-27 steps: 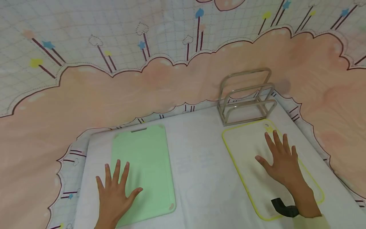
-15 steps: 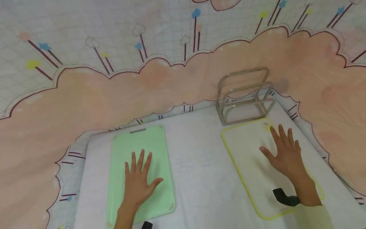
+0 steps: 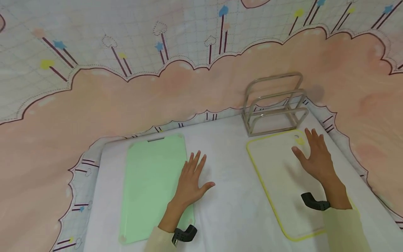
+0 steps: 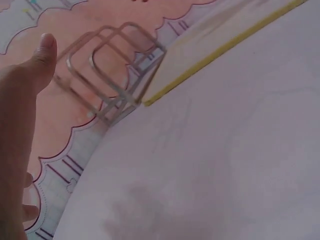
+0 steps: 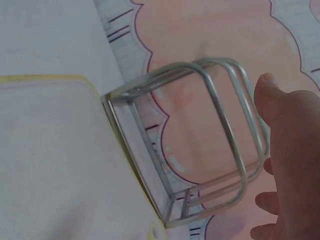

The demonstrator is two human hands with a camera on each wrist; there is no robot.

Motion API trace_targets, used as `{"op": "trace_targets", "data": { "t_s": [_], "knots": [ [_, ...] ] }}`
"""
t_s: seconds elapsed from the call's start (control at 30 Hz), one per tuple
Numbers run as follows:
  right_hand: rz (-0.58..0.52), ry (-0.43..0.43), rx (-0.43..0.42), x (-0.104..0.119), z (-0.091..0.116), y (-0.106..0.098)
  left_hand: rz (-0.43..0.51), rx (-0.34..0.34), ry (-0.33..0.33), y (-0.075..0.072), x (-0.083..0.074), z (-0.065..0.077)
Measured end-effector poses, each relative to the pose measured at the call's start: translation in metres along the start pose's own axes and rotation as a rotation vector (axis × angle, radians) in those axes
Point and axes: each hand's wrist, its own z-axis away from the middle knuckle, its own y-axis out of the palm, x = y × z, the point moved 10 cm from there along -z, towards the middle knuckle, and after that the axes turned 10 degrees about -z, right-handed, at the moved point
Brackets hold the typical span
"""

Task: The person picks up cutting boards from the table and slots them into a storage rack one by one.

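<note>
My left hand (image 3: 190, 183) hovers over the right edge of a green cutting board (image 3: 151, 185), fingers extended, thumb out to the side, nothing in it. A white cutting board with a yellow rim (image 3: 267, 175) lies on the right; above its upper right part is my right hand (image 3: 318, 161), also with straight fingers and holding nothing. Just behind that board stands a metal wire rack (image 3: 275, 112) with upright loops and nothing in its slots. In the right wrist view the rack (image 5: 200, 145) appears close beyond the right hand's thumb.
Both boards lie flat on a white-covered table (image 3: 226, 196). A patterned peach and white cloth (image 3: 141, 101) spreads around and behind it. Each wrist wears a black strap mount, such as the left one (image 3: 185, 233).
My left hand has moved right and up, from the green board's left side across to its right edge. The right hand has shifted slightly forward, its fingers now closer together. Boards and rack stay put.
</note>
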Motion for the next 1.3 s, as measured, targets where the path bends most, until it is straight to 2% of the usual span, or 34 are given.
{"op": "trace_targets", "data": {
  "t_s": [0.1,0.17,0.57,0.73,0.87,1.03,1.17,1.3],
  "knots": [
    [-0.03,0.019,0.002,-0.004,-0.007,-0.001,0.023,0.067,0.038,0.019,-0.012,-0.009],
    [-0.055,0.025,0.0,-0.006,-0.012,-0.001,0.042,0.089,0.051,0.026,-0.017,-0.014],
    [-0.177,0.021,-0.056,-0.017,-0.044,-0.013,0.264,0.132,0.01,0.05,-0.042,-0.059],
    [-0.272,0.098,-0.047,-0.025,-0.063,-0.013,0.342,0.189,-0.032,0.067,-0.048,-0.074],
    [-0.354,0.173,-0.03,-0.035,-0.074,-0.014,0.364,0.234,-0.056,0.078,-0.052,-0.085],
    [-0.371,0.243,-0.005,-0.046,-0.084,-0.014,0.379,0.257,-0.081,0.091,-0.055,-0.102],
    [-0.445,0.273,0.003,-0.049,-0.093,-0.011,0.413,0.266,-0.097,0.099,-0.059,-0.117],
    [-0.479,0.269,-0.011,-0.049,-0.102,-0.011,0.457,0.309,-0.124,0.104,-0.066,-0.135]
  ]
}}
